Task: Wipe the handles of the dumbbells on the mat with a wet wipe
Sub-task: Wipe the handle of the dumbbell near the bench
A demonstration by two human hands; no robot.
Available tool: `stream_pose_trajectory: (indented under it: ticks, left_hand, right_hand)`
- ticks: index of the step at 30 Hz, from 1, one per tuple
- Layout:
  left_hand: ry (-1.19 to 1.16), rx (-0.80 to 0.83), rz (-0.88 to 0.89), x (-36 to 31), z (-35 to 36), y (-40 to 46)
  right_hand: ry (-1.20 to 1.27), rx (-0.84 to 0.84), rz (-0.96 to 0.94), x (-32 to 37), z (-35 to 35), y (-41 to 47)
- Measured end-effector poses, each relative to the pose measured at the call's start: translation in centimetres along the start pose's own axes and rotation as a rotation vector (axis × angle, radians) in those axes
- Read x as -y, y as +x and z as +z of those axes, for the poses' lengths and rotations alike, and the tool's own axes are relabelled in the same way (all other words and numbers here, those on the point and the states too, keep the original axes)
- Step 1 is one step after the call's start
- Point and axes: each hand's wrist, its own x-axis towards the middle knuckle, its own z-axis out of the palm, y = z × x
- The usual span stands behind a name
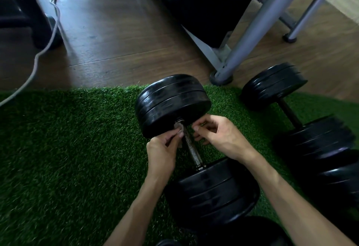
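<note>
Where the tufted green mat [68,148] meets the wood floor [116,38], I log a black-plated dumbbell [172,104] with a knurled steel handle [193,153]. Left hand [163,152] pinches a crumpled pale wet wipe [178,129] against the handle; right hand [219,137] curled alongside, its grip uncertain. Second dumbbell [291,110] lies rightward.

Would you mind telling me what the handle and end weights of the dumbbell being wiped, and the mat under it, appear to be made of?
The handle looks like bare metal, grey with a speckled, knurled-looking texture. The end weights seem to be rubber or plastic-coated plates: black, with a smooth dull sheen. The mat looks like artificial turf, with short green synthetic-looking blades.
</note>
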Motion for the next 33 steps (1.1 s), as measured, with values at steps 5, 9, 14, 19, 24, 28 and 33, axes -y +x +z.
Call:
stream_pose_trajectory:
  ticks: [5, 9, 14, 19, 24, 28, 33]
  left_hand:
    - [0.140, 0.126, 0.028, 0.1, -1.2, -0.7]
    - [0.235, 0.298, 0.014, -0.1, -2.1, -1.8]
    - [0.166, 0.041, 0.111, -1.0, -1.7, -1.5]
    - [0.196, 0.116, 0.086, -0.7, -0.8, -1.4]
    - [0.261, 0.416, -0.055, -0.8, -2.0, -2.3]
    - [0.256, 0.451, -0.067, -1.2, -2.7, -2.0]
    - [0.240, 0.164, 0.048, -1.3, -2.1, -0.8]
  right_hand:
    - [-0.026, 0.004, 0.006, -0.2, 0.1, 0.1]
    - [-0.025, 0.009, 0.035, -0.3, 0.1, 0.1]
    - [-0.033, -0.015, 0.028, -0.1, 0.1, 0.0]
    - [-0.040, -0.032, 0.036, -0.1, 0.0, -0.1]
    - [-0.138, 0.048, 0.062, -0.7, 0.1, 0.7]
    - [-0.109, 0.022, 0.055, -0.8, 0.1, 0.6]
    - [-0.091, -0.063, 0.041, -0.6, 0.0, 0.0]
